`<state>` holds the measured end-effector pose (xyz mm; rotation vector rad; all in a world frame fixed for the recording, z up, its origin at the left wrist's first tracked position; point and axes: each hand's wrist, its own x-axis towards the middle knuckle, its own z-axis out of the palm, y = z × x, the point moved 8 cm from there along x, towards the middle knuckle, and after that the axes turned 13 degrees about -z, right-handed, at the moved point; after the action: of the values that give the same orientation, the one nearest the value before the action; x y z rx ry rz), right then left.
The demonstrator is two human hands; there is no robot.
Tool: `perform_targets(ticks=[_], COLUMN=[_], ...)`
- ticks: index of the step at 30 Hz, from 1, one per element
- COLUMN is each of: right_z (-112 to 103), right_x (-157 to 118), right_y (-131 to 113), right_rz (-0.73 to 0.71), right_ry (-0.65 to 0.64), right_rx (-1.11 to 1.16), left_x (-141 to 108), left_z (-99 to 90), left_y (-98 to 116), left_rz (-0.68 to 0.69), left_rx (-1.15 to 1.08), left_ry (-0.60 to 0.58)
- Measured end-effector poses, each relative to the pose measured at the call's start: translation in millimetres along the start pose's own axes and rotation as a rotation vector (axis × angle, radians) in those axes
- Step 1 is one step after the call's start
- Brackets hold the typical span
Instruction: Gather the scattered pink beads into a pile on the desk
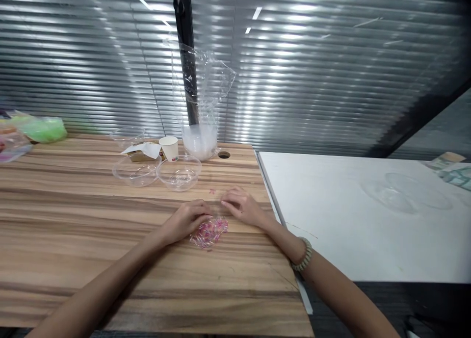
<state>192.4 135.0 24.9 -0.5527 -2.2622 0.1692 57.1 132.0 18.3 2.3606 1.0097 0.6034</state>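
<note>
A small clear plastic packet [209,232] of shiny pink and whitish bits lies on the wooden table. My left hand [192,219] is closed at its upper left edge, with thumb and fingers bent together over it. Just above and right of the packet, my right hand [243,206] rests low over the table with its thumb and fingertips drawn together. Anything between those fingertips is too small or transparent to make out. A tiny pink piece [212,191] lies beyond, between the hands.
Two clear plastic bowls [179,173] stand ahead, with a paper cup [170,148] and a small box with white paper [142,151] behind them. A clear bag of white material [199,139] stands near the blinds. Colourful packages [42,128] lie far left; a white table [316,191] adjoins at right.
</note>
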Motion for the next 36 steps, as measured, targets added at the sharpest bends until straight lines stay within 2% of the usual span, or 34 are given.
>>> perform_targets(ticks=[5,9,17,24,36], right_z=[11,15,20,23,24], right_x=[-1,-2,-4,-4,0], right_y=[-11,-14,-10,-8,-14], right_rz=[-0.068,-0.104,-0.053,-0.004,-0.075], right_ry=[-0.103,-0.132,-0.185,-0.202,-0.18], right_rx=[0.074,0.139,0.193,0.266,0.31], left_x=[1,1,1,2,6], left_z=[3.8,3.1,-1.6,3.0,8.8], left_y=[-3,-4,5,-2,-8], left_rz=[0.0,-0.033,-0.088,-0.122,-0.036], left_rx=[-0.021,-0.034,-0.072,-0.077,0.067], left_ry=[-0.063,-0.104,-0.236,-0.144,-0.023])
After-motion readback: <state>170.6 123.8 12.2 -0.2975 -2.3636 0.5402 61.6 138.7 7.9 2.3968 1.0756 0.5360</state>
